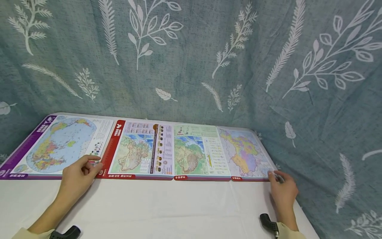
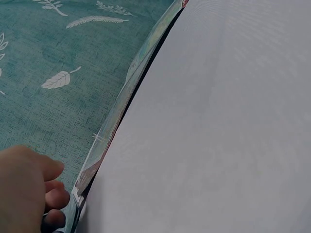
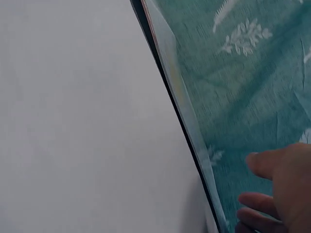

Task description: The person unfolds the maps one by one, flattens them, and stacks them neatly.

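Note:
A long folding map sheet (image 1: 203,159) with several panels lies spread across the white table, its red strip at its left end. Beside and partly under it is a world map sheet (image 1: 64,142) with a purple border. My left hand (image 1: 78,176) is over the near edge where the two sheets meet, its fingers loosely bent. At the folding sheet's right near corner is my right hand (image 1: 283,190), with thumb and fingers slightly apart. Neither wrist view shows paper between the fingers of the left hand (image 2: 29,189) or right hand (image 3: 286,189). Fingertip contact is hard to judge.
A white cloth (image 1: 167,209) covers the table in front of the maps. Behind and to the right hangs a green-blue curtain (image 1: 185,76) with white leaf prints. The maps lie close to it. Each wrist carries a black device (image 1: 268,223).

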The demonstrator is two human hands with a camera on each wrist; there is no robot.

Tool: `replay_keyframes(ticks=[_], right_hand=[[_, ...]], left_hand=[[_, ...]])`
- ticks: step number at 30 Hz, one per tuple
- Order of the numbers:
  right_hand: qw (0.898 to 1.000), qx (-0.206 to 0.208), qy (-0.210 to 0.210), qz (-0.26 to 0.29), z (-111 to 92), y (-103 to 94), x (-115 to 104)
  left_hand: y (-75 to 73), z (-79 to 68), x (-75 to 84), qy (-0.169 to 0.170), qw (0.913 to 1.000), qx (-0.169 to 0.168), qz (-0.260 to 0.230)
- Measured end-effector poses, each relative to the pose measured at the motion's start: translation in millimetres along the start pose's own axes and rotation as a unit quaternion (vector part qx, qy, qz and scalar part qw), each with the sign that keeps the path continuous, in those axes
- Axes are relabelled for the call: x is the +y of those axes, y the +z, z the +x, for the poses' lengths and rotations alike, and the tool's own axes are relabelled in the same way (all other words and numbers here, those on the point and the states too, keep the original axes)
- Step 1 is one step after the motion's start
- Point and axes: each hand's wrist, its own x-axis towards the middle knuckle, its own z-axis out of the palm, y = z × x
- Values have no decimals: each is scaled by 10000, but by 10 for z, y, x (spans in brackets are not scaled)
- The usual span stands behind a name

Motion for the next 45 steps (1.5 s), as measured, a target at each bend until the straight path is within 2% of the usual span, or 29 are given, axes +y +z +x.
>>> replay_keyframes(ticks=[5, 10, 15, 21, 27, 33, 45], right_hand=[[9985, 115, -538, -3, -108, 120, -158], [9964, 30, -808, 271, -212, 216, -327], [9935, -128, -814, 789, -316, 283, -455], [9878, -301, -940, 1204, -409, 387, -602], [9844, -481, -971, 1386, -570, 503, -749], [9800, -593, -1197, 1473, -713, 644, -892], [9758, -786, -1549, 1330, -980, 880, -1214]], left_hand=[[-11, 0, 16, -95, 9990, 419, -142], [-31, -10, 37, -212, 9982, 542, -133], [-24, -9, 52, -198, 9981, 570, -113], [-27, 13, 20, -12, 9976, 671, -143], [-58, 36, -25, 45, 9975, 694, -89], [-126, 84, -134, 89, 9955, 941, -64], [-344, 164, -301, -630, 9925, 1012, 288]])
